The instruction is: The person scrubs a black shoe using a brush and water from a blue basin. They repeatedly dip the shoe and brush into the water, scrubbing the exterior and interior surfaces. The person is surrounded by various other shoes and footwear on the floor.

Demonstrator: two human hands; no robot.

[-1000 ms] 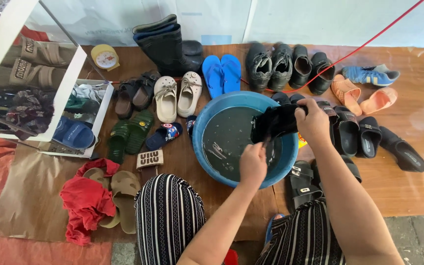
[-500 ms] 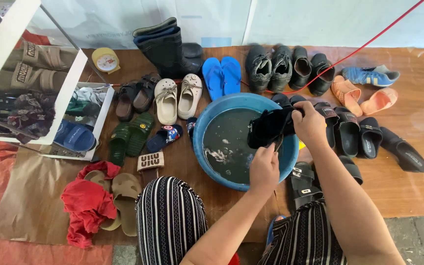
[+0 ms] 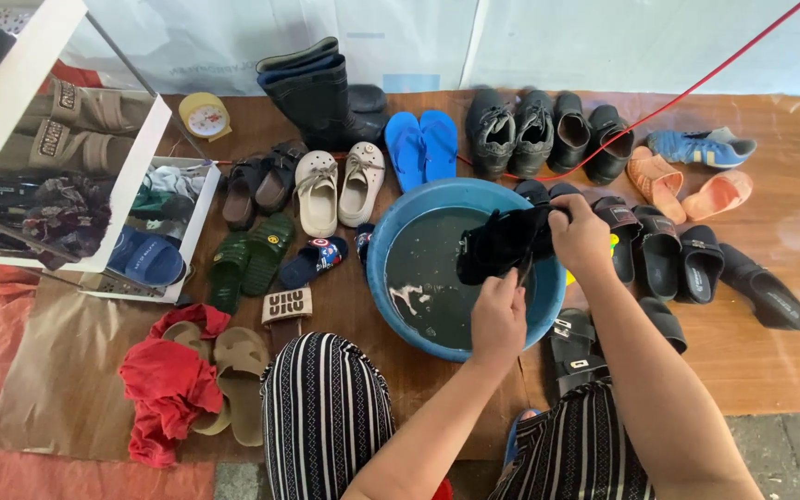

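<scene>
My right hand (image 3: pixel 581 236) grips the right end of a wet black shoe (image 3: pixel 502 243) and holds it over a round blue basin (image 3: pixel 548 310) of dark soapy water. My left hand (image 3: pixel 499 315) is just below the shoe, its fingers closed on the lower edge, where a thin dark strap hangs down. Both forearms reach in from the bottom of the view, over my knees in striped black-and-white trousers (image 3: pixel 326 417).
Footwear rings the basin on the wooden floor: black rubber boots (image 3: pixel 312 97), blue flip-flops (image 3: pixel 421 148), cream clogs (image 3: pixel 338 185), and black sandals (image 3: pixel 659 255) on the right. A red cloth (image 3: pixel 164 384) lies at the left. A white shoe rack (image 3: pixel 76 199) stands at the far left.
My left hand has shifted a little to the right under the shoe. The shoe has tilted and dropped slightly towards the water, with my right hand still on it.
</scene>
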